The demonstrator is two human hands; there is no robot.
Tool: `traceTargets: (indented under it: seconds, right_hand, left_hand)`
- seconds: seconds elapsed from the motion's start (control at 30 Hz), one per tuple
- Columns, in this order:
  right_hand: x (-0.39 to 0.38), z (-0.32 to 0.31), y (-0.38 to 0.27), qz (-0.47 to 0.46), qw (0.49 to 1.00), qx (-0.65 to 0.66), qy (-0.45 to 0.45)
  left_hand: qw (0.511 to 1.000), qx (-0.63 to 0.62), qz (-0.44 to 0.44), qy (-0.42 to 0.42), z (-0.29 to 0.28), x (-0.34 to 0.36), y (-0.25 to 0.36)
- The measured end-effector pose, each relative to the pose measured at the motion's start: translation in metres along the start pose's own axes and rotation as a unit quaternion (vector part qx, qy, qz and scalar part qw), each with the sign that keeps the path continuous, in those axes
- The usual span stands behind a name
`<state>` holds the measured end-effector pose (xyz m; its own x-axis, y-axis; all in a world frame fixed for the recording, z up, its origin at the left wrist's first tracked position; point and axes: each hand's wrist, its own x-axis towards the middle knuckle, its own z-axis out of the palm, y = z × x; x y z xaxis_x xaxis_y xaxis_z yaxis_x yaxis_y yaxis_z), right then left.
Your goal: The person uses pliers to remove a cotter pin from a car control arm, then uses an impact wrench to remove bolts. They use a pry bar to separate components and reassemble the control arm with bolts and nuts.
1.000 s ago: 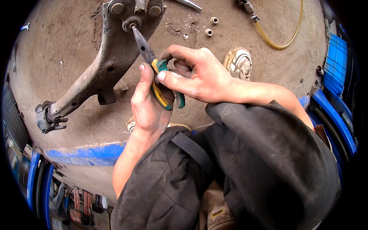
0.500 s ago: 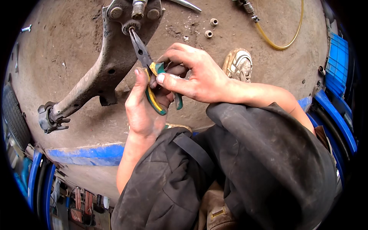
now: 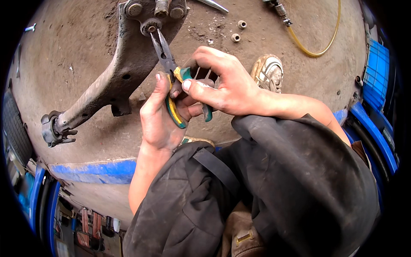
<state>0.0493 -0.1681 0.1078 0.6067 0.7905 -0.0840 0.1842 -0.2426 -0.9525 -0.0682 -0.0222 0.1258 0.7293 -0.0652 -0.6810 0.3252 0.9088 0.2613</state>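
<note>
Metal arm [image 3: 128, 64], dark, pitted and bent like an elbow, ends at far left in a grimy forked fitting [image 3: 50, 129]. At its upper end a small rusty pin [image 3: 151, 29] sits within a rounded collar [image 3: 144, 26]; work on it appears unfinished, since nothing grips it. The left hand [image 3: 159, 115], thumb raised, curls its fingers around the handles of the long-nosed pliers [image 3: 166, 60]. These are of grey steel with yellow-and-green grips, their tapered tips parted just beside the pin; contact with the collar cannot be told. The right hand [image 3: 223, 81], loosely curled, pinches one handle between thumb and fingers. Farther right, two short, hollow metal pieces [image 3: 242, 25] lie loose on gritty brown floor [image 3: 308, 81], then a soiled pale shoe [image 3: 269, 73] and a smooth amber hose [image 3: 317, 55].
</note>
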Motion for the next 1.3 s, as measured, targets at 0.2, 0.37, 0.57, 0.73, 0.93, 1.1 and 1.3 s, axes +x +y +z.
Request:
traceTargets:
  seconds: [0.2, 0.37, 0.57, 0.73, 0.93, 1.1, 1.3]
  right_hand:
    - [0.000, 0.003, 0.002, 0.001, 1.000, 0.005, -0.001]
    - [0.002, 0.005, -0.001, 0.003, 1.000, -0.004, 0.004]
    - [0.000, -0.006, -0.001, 0.072, 0.997, -0.006, 0.008]
    - [-0.006, -0.014, 0.009, 0.028, 0.999, -0.021, 0.003]
    - [0.002, -0.005, 0.000, 0.023, 0.998, -0.038, -0.050]
    - [0.004, 0.000, 0.004, 0.024, 0.996, -0.037, -0.077]
    - [0.001, -0.002, 0.001, 0.052, 0.996, -0.014, -0.070]
  left_hand:
    - [0.998, -0.061, -0.002, -0.036, -0.007, 0.003, -0.003]
    - [0.997, -0.072, 0.010, -0.006, -0.005, 0.007, -0.012]
    - [0.999, -0.020, -0.018, -0.034, 0.006, 0.028, -0.018]
    - [0.999, 0.043, 0.003, 0.022, 0.018, 0.025, -0.023]
    - [0.992, 0.072, 0.072, 0.078, 0.013, 0.013, -0.019]
    - [0.985, 0.072, 0.098, 0.121, 0.014, 0.004, -0.016]
    - [0.993, 0.053, 0.071, 0.076, 0.012, -0.002, -0.005]
